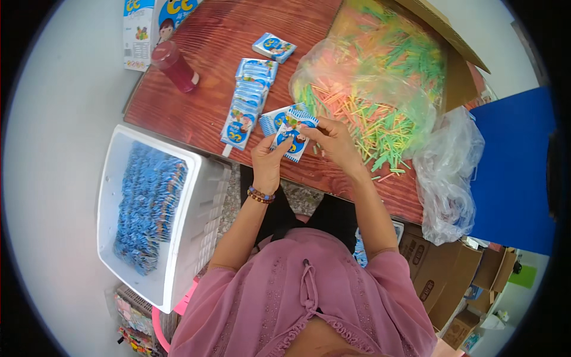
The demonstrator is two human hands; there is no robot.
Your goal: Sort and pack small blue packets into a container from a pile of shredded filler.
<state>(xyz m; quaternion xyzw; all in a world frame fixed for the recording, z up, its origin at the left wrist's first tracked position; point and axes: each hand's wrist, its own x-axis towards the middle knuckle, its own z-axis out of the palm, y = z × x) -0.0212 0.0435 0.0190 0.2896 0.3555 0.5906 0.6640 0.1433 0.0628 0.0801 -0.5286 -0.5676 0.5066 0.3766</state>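
1. The left hand [269, 162] and the right hand [333, 140] are both pinching one small blue-and-white packet [294, 143] between them, just above the near edge of the wooden table [196, 101]. The left fingers are closing on its lower left side, and the right thumb and fingers are nipping its upper right corner.
2. The packet is lying tilted, its long axis running from lower left to upper right, with the printed face turning up toward the camera. Its striped short edges are showing at the top and the bottom.
3. A beaded bracelet [260, 196] is sitting on the left wrist.
4. Just behind the held packet, another packet of the same kind [275, 121] is lying on the table, partly covered by the hands.
5. To the left of that, a row of overlapping packets [245, 104] is stretching away from the person, and a single packet [274, 47] is lying apart at the far end.
6. To the right, a clear plastic bag [363, 89] is holding a heap of thin coloured sticks [380, 128]; the film is blurring the ones inside it, and a few are spilling loose onto the table near the right hand.
7. A red tumbler [174, 65] is lying on the far left of the table.
8. Below the table's left side, a white bin [178, 250] is holding a mass of blue packets [147, 208].
9. Whether a stick is being held at the packet's corner is too small to make out.
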